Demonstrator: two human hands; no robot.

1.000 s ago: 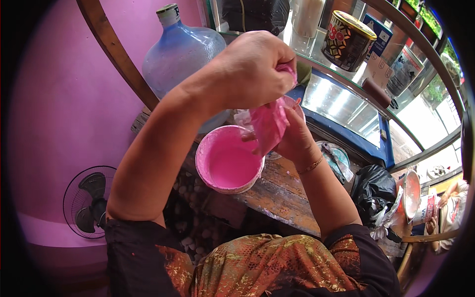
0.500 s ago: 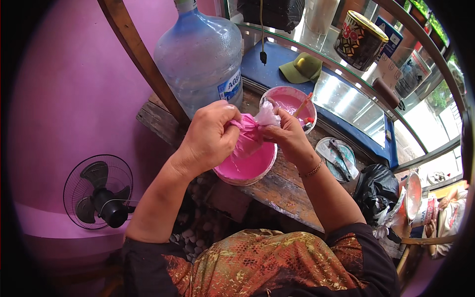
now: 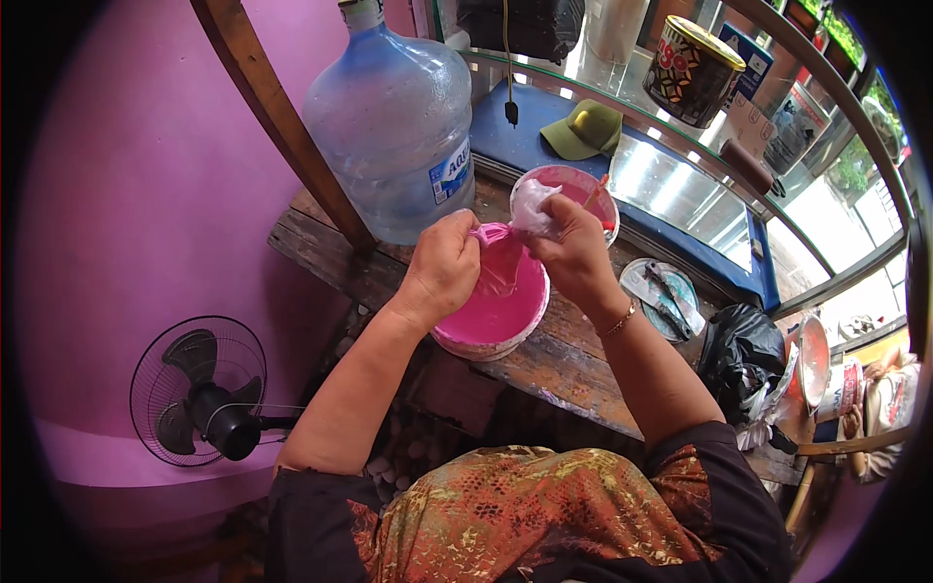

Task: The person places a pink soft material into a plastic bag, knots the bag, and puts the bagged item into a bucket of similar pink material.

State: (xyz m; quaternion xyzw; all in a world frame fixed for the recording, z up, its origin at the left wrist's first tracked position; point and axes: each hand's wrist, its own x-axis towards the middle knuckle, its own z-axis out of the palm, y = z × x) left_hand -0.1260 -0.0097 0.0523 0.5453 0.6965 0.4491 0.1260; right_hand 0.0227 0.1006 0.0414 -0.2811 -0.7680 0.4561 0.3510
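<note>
A thin plastic bag is stretched between my hands, its lower part stained pink [image 3: 499, 267] and its bunched top whitish [image 3: 535, 208]. My left hand [image 3: 443, 270] is closed on the pink side of the bag. The whitish top is gripped by my right hand [image 3: 577, 251], which wears a thin bracelet. Directly beneath hangs the mouth of a white bucket [image 3: 486, 350] holding smooth pink liquid [image 3: 503, 323]. Just beyond my right hand stands a second bucket [image 3: 525, 181] with pink contents and a stick in it. Folds and fingers hide what the bag contains.
The buckets stand on a worn wooden bench [image 3: 573, 379]. A large water jug [image 3: 389, 117] is behind them on the left, near a slanting wooden post [image 3: 282, 117]. A paint-smeared lid [image 3: 663, 299] and a black plastic bag [image 3: 741, 355] lie right. A fan [image 3: 209, 398] stands at left.
My left hand has shifted right and slightly down, nearer the bag's middle. The whitish top now bulges above my right hand, and the pink part hangs smaller and slacker.
</note>
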